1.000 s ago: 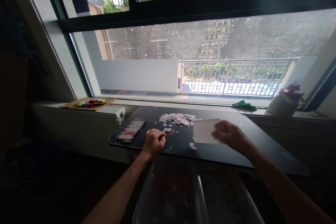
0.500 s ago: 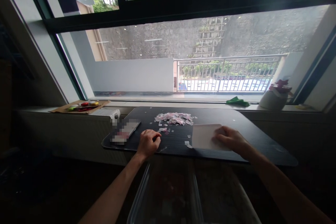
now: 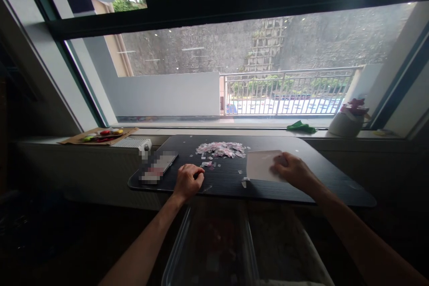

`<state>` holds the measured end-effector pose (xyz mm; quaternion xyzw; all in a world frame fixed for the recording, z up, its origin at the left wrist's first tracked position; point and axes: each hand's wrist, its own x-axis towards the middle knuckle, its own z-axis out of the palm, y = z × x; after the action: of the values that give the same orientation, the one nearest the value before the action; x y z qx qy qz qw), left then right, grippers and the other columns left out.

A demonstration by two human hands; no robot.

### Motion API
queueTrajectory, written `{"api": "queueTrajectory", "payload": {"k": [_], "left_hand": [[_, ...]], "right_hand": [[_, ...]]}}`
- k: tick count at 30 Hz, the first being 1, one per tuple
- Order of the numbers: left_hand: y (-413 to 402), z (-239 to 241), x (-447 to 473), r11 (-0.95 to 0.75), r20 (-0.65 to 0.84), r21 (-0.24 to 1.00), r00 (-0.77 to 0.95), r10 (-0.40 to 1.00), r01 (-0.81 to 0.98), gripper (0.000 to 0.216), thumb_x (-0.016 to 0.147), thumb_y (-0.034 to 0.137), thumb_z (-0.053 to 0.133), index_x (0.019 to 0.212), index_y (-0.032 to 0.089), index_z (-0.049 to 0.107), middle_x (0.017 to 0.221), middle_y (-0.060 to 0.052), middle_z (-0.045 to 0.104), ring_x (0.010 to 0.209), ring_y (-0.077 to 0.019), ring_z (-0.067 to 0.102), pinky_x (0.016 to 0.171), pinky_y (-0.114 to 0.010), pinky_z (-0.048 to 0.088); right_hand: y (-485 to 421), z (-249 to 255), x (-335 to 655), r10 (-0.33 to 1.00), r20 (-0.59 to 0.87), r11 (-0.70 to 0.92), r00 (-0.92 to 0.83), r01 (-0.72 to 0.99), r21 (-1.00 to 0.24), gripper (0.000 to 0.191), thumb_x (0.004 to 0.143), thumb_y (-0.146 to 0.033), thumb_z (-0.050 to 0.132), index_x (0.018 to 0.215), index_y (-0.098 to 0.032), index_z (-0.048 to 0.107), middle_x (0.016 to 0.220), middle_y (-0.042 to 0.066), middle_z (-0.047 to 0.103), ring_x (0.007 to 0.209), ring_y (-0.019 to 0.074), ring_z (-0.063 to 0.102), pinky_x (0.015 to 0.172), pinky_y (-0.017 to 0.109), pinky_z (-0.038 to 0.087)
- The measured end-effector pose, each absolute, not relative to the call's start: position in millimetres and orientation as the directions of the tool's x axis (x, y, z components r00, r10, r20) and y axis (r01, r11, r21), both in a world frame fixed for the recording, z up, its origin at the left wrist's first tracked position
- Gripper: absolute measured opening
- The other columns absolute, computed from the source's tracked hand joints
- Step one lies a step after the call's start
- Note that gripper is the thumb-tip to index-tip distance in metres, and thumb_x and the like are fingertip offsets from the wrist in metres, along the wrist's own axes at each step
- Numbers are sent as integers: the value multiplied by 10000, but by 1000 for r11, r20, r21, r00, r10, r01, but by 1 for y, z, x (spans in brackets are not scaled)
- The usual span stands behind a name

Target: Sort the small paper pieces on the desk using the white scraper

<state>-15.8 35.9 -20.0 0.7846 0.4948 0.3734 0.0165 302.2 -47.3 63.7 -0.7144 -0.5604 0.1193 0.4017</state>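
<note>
Head view: right hand (image 3: 293,170) presses fingers flat on a white card (image 3: 263,166) tilted on edge against the dark worktop (image 3: 335,183), scraper-like, facing a pile of paper scraps (image 3: 221,149) at ten o'clock. Left hand (image 3: 188,181), grip curled closed on nothing visible, rests at the worktop's near edge above a clear bin (image 3: 211,250), seemingly placed to catch scraps.

No readable text anywhere in view.
The flat device (image 3: 158,167) on the dark table (image 3: 301,187) is blurred out, nothing legible; the white sheet (image 3: 260,166) shows a blank face; the paper scraps (image 3: 221,149) are too small to show any print.
</note>
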Motion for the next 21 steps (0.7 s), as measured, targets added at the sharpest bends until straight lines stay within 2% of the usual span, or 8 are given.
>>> {"api": "queueTrajectory", "payload": {"k": [5,9,13,17,19,21], "left_hand": [[36,-15,-15,-494,531,394,247,811,775,184,776,207,549,783,241,729,831,-34,738,900,-228,641,944,-431,446],[29,-1,-1,-538,478,349,348,807,768,169,760,215,585,784,238,751,841,-52,725,932,-261,621,1011,-540,384],[13,11,34,-675,433,300,534,726,674,196,777,231,611,898,277,759,909,-33,710,1032,-240,594,1145,-554,230],[4,13,71,-822,358,209,741,569,530,274,815,188,581,1013,303,731,981,-51,678,1078,-257,574,1136,-619,211],[4,12,83,-855,336,168,787,517,490,339,798,156,588,1060,332,711,1009,-48,664,1101,-265,562,1131,-640,207],[7,12,88,-851,335,155,784,523,502,360,778,128,592,1045,338,713,1000,-42,657,1099,-265,561,1139,-639,196]], "right_hand": [[-65,68,323,887,313,-46,340,739,-672,61,682,-244,612,625,-237,591,543,-18,620,523,150,563,483,243,397],[-66,67,318,892,314,-28,324,735,-677,56,692,-257,607,644,-230,599,563,-18,624,535,151,564,493,243,406],[-67,66,318,884,324,-36,336,741,-670,30,699,-243,607,673,-228,613,594,-18,640,559,147,570,513,237,413],[-72,66,324,878,329,-55,348,756,-653,47,679,-237,621,638,-235,599,562,-27,626,552,147,567,512,237,408],[-73,65,327,879,323,-64,351,757,-650,61,672,-229,618,618,-237,590,547,-28,621,545,150,568,509,240,407],[-74,64,328,879,314,-74,358,753,-653,74,673,-228,611,607,-236,580,552,-23,627,550,156,573,516,246,411]]}}
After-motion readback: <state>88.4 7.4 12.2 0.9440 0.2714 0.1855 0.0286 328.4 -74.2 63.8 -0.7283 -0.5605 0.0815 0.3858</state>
